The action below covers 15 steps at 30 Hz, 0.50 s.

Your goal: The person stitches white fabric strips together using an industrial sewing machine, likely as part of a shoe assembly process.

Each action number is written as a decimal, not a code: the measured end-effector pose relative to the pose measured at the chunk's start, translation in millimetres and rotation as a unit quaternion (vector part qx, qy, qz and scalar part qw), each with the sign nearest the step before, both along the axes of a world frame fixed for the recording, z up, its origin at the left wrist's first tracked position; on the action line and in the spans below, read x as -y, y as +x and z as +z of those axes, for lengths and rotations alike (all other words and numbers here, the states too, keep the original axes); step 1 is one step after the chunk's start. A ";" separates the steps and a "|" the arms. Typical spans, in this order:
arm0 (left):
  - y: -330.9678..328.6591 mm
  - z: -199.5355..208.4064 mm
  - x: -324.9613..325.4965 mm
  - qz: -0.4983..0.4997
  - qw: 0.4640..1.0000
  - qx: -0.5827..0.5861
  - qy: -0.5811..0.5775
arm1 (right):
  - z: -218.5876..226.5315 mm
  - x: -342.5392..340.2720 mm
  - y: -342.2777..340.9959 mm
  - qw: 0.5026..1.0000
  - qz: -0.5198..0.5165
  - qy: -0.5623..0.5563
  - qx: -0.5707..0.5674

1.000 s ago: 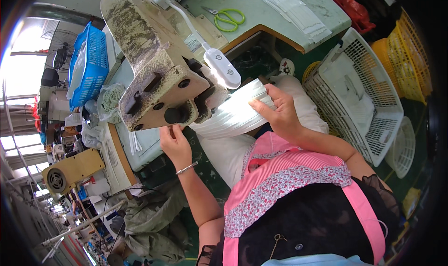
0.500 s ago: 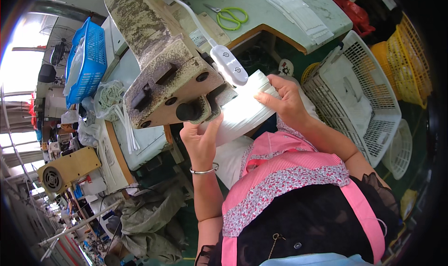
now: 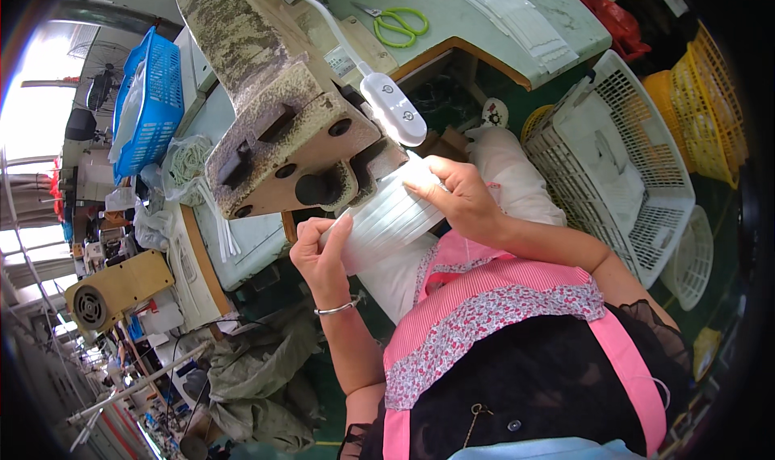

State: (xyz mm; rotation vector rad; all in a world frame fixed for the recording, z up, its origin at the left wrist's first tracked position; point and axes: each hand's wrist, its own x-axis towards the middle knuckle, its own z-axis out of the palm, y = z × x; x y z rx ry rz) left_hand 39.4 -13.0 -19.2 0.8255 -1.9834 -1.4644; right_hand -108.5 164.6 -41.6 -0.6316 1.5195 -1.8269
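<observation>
A white pleated mask piece (image 3: 383, 222) lies stretched under the head of a worn beige sewing machine (image 3: 278, 113). My left hand (image 3: 321, 254) grips its near left end, a metal bangle on the wrist. My right hand (image 3: 456, 195) pinches its far right end beside the needle area. A white lamp head (image 3: 393, 109) on a bent neck hangs just above the piece. A pile of white material (image 3: 508, 177) rests on my lap, against my pink apron.
Green-handled scissors (image 3: 401, 25) and a stack of white strips (image 3: 517, 16) lie on the green table top. A white basket (image 3: 626, 161) and yellow baskets (image 3: 706, 105) stand at right. A blue crate (image 3: 148, 105) sits at left, with a beige motor box (image 3: 121, 286) below it.
My left hand came off the machine's front and took the near end of the mask piece. My right hand stayed on the far end, and the piece now lies flatter between both hands.
</observation>
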 end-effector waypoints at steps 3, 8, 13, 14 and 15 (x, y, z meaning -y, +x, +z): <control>14.4 -6.0 5.6 0.008 1.000 -0.002 -0.001 | 6.5 9.4 9.6 1.000 -0.002 0.025 -0.005; 33.1 -16.2 7.0 0.027 1.000 0.003 0.005 | 10.2 18.9 24.1 1.000 -0.018 0.011 -0.017; 50.0 -21.2 9.1 0.060 0.995 0.016 0.084 | 12.3 22.0 28.8 0.999 0.000 0.012 -0.042; 52.2 -18.9 8.1 0.059 0.995 0.017 0.084 | 8.8 22.0 28.7 0.999 0.012 0.020 -0.036; 53.9 -15.6 5.9 0.031 0.992 0.032 0.120 | 4.9 21.1 27.8 0.999 0.024 0.029 -0.029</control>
